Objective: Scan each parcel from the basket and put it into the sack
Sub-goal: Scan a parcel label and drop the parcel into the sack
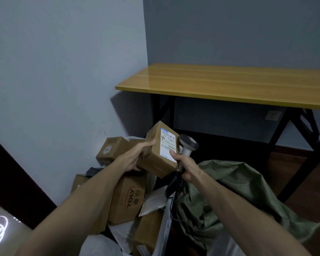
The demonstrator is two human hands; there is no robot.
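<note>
The left hand [137, 158] clasps the labelled parcel [156, 154] above the heaped boxes [127, 200], just left of the green sack [233, 191], while the right hand [186, 168] grips the scanner [188, 145] beside it.

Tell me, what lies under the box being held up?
Beneath the held box sit a brown carton printed TOLY and a white mailer bag. The left hand gripping the box covers what lies directly under its near end, and those parcels hide anything lower.
</note>
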